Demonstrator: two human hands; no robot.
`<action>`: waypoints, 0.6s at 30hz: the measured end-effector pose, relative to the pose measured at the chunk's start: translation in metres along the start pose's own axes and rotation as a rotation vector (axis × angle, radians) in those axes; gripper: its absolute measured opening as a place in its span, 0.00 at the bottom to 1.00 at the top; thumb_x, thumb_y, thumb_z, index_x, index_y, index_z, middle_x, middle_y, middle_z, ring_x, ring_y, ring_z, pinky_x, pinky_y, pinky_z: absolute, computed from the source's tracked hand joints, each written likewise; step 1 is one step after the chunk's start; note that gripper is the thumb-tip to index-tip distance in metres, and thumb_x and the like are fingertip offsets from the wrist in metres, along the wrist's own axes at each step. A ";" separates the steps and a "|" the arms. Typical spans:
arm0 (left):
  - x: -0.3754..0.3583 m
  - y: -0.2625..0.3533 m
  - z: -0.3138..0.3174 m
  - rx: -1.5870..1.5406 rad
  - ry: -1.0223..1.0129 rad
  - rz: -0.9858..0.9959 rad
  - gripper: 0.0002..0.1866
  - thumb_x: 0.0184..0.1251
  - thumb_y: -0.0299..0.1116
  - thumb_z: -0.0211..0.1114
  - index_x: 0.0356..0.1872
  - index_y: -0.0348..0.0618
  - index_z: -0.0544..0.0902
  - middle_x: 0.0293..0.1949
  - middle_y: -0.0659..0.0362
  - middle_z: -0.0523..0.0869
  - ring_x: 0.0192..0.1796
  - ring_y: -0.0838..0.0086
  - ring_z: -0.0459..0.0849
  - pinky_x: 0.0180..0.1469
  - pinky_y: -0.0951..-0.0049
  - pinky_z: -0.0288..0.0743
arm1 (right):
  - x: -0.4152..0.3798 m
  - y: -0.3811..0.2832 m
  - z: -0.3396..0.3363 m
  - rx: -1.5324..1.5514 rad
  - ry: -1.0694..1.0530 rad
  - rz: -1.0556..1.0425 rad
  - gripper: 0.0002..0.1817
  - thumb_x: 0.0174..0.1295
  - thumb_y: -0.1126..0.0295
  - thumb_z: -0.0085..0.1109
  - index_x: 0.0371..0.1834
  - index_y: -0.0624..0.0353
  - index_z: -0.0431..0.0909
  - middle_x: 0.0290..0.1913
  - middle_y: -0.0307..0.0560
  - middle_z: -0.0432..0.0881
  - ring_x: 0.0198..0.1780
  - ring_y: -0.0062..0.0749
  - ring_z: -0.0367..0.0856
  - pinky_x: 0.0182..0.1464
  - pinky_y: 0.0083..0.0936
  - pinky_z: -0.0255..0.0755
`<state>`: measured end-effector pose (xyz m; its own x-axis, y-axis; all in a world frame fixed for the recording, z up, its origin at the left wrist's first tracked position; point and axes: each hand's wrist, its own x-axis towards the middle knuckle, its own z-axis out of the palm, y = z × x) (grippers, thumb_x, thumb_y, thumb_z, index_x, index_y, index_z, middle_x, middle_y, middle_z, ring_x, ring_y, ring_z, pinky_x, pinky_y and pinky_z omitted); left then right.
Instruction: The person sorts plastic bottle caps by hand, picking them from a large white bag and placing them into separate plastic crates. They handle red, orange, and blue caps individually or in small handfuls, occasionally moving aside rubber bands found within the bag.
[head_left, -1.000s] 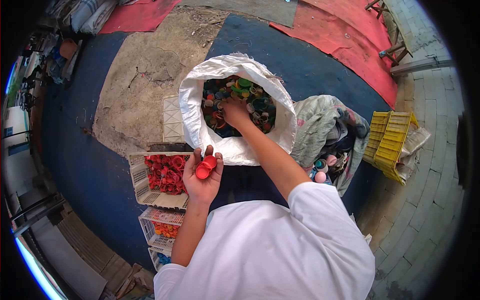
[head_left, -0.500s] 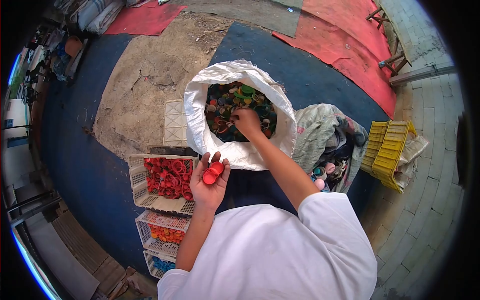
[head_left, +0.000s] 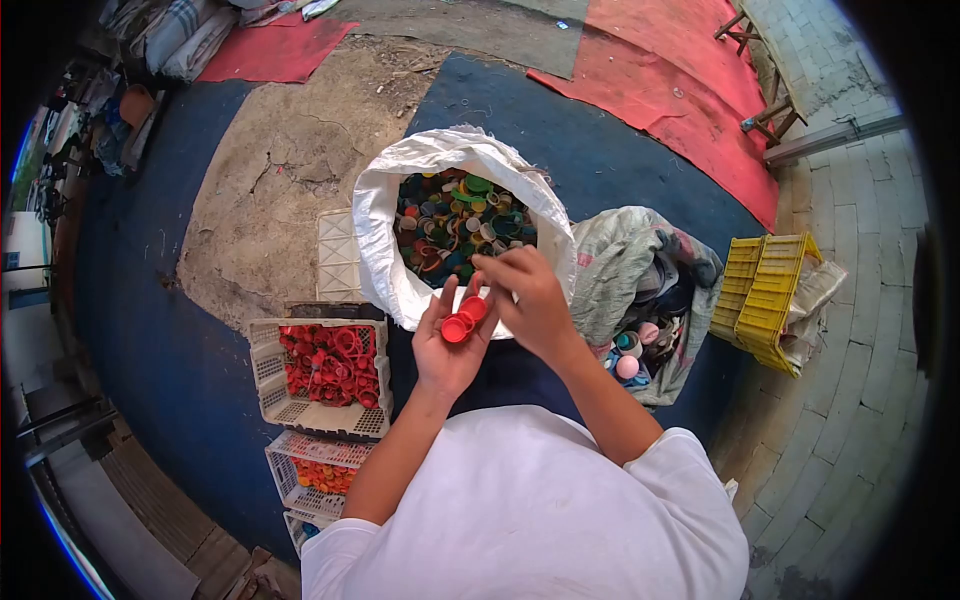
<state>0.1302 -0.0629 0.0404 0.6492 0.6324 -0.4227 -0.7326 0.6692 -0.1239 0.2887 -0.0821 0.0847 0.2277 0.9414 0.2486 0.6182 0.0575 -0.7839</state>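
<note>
The left hand [head_left: 450, 355] is palm up, its fingers curled loosely into a cup under the red caps [head_left: 459, 325], which lie on the palm and against the fingers. The left forearm slants up from the white sleeve at lower left. The right hand [head_left: 535, 303] comes in from the other side, back of the hand up, its fingers bent over toward the left fingertips — whether it pinches a cap or is merely closing near them, I cannot tell.

The right thumb and palm are hidden beneath that hand, and the exact number of caps is hard to make out. Both upper arms are under the shirt [head_left: 540, 500].

The red caps sit between the two hands, just to the left of the right fingers and at the near rim of the white sack [head_left: 377, 240]. Mixed caps [head_left: 465, 222] fill it beyond the hands — a crate [head_left: 268, 372] of red pieces [head_left: 330, 365] stands left of the left hand.
</note>
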 end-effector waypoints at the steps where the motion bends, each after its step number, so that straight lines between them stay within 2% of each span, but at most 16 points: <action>1: 0.001 0.001 -0.004 0.008 0.008 -0.011 0.19 0.81 0.43 0.52 0.63 0.47 0.76 0.68 0.47 0.75 0.72 0.56 0.71 0.74 0.47 0.68 | -0.004 -0.005 0.000 -0.050 -0.058 -0.035 0.23 0.49 0.78 0.63 0.51 0.53 0.87 0.42 0.44 0.83 0.46 0.39 0.77 0.49 0.33 0.66; 3: 0.003 0.000 -0.009 0.020 0.028 -0.036 0.18 0.81 0.43 0.50 0.63 0.47 0.76 0.67 0.48 0.76 0.71 0.59 0.73 0.73 0.47 0.69 | -0.006 -0.012 0.000 -0.082 -0.097 -0.106 0.25 0.47 0.78 0.61 0.52 0.52 0.87 0.44 0.43 0.83 0.49 0.38 0.75 0.54 0.33 0.64; 4: 0.005 0.000 -0.009 0.074 0.077 -0.016 0.18 0.82 0.44 0.50 0.62 0.50 0.78 0.64 0.50 0.78 0.69 0.60 0.75 0.67 0.50 0.76 | -0.006 -0.014 -0.001 -0.066 -0.079 -0.145 0.25 0.48 0.79 0.60 0.52 0.53 0.87 0.45 0.43 0.84 0.50 0.39 0.75 0.56 0.33 0.64; 6: 0.005 0.002 -0.008 -0.058 0.042 -0.047 0.17 0.82 0.44 0.51 0.61 0.51 0.80 0.62 0.52 0.80 0.65 0.56 0.78 0.65 0.53 0.78 | -0.003 -0.008 -0.003 0.009 -0.061 -0.155 0.24 0.49 0.82 0.57 0.51 0.55 0.88 0.48 0.44 0.84 0.53 0.41 0.74 0.59 0.35 0.64; 8: 0.000 0.006 -0.010 -0.134 0.022 -0.064 0.16 0.82 0.44 0.52 0.59 0.52 0.81 0.61 0.52 0.81 0.62 0.54 0.80 0.62 0.55 0.81 | 0.011 0.013 -0.002 0.112 0.096 -0.066 0.23 0.50 0.81 0.56 0.50 0.52 0.88 0.47 0.45 0.84 0.52 0.43 0.73 0.55 0.34 0.67; 10: -0.002 0.012 -0.012 -0.148 0.007 -0.076 0.15 0.81 0.43 0.53 0.57 0.52 0.83 0.59 0.52 0.82 0.61 0.54 0.81 0.58 0.57 0.84 | 0.027 0.053 0.013 0.178 0.171 0.160 0.18 0.55 0.80 0.55 0.47 0.58 0.87 0.40 0.53 0.85 0.47 0.46 0.79 0.52 0.39 0.72; 12: -0.008 0.017 -0.012 -0.120 0.023 -0.063 0.15 0.81 0.43 0.54 0.56 0.54 0.85 0.59 0.52 0.81 0.60 0.56 0.80 0.58 0.59 0.84 | 0.045 0.097 0.032 0.128 -0.021 0.398 0.14 0.56 0.78 0.56 0.43 0.60 0.87 0.43 0.57 0.86 0.50 0.49 0.82 0.54 0.40 0.74; 15: -0.015 0.022 -0.012 -0.102 0.034 -0.033 0.15 0.81 0.44 0.54 0.56 0.54 0.84 0.59 0.51 0.82 0.59 0.56 0.80 0.58 0.58 0.85 | 0.059 0.181 0.086 -0.217 -0.043 0.264 0.15 0.60 0.73 0.54 0.46 0.58 0.87 0.41 0.57 0.87 0.44 0.48 0.87 0.49 0.40 0.78; 18: -0.019 0.025 -0.014 -0.091 0.041 0.010 0.15 0.81 0.43 0.53 0.57 0.52 0.83 0.60 0.51 0.82 0.59 0.53 0.81 0.59 0.57 0.85 | 0.075 0.229 0.110 -0.491 -0.188 0.538 0.17 0.56 0.66 0.56 0.46 0.52 0.88 0.45 0.55 0.88 0.49 0.50 0.86 0.52 0.44 0.79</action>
<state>0.0972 -0.0636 0.0332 0.6344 0.6210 -0.4603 -0.7556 0.6239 -0.1996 0.3644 0.0382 -0.1387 0.4880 0.8412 -0.2330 0.7322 -0.5398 -0.4154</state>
